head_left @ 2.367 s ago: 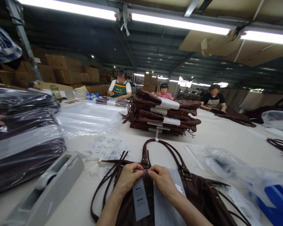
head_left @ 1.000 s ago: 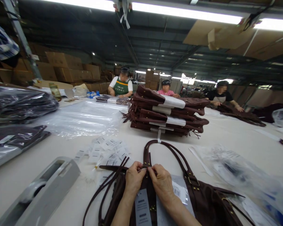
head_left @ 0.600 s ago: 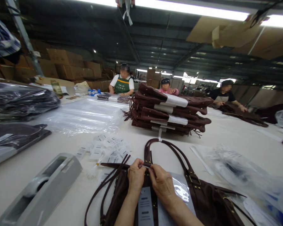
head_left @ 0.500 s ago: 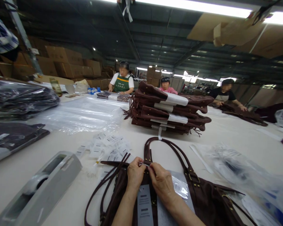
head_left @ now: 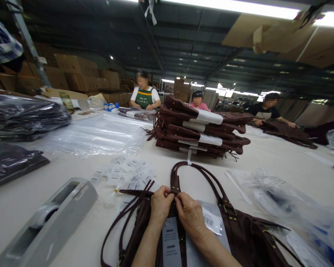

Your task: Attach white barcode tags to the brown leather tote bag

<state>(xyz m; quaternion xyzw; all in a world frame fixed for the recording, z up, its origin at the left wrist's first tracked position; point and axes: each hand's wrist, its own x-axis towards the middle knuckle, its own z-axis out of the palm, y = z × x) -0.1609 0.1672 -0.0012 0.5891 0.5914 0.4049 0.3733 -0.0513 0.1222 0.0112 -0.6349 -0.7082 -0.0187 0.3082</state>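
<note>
A dark brown handbag (head_left: pixel 245 230) lies before me, its looped handles (head_left: pixel 208 172) stretched away from me over the table. Both hands meet at the base of one handle. The fingers of my left hand (head_left: pixel 160 205) are pinched together there. My right hand (head_left: pixel 191 213) pinches from the other side, fingertips almost touching the left ones. Whatever is between the fingertips is too small and covered to make out. Below them a grey printed hang tag (head_left: pixel 170 243) lies on the bag. A clear packet with a barcode label (head_left: pixel 211 220) is beside my right hand.
A grey tape dispenser (head_left: pixel 51 222) stands left, with barcode labels (head_left: pixel 128 172) beyond it. Farther off are clear plastic bags (head_left: pixel 94 133) and a stack of brown handbags (head_left: pixel 200 128). Wrapped bags (head_left: pixel 25 116) lie left, crumpled plastic (head_left: pixel 289 200) right. Three co-workers are across the table.
A thin whitish strip showed between my fingertips earlier; now it is out of sight and the hands are slightly closer. The wrapped bag at left appears shifted left.
</note>
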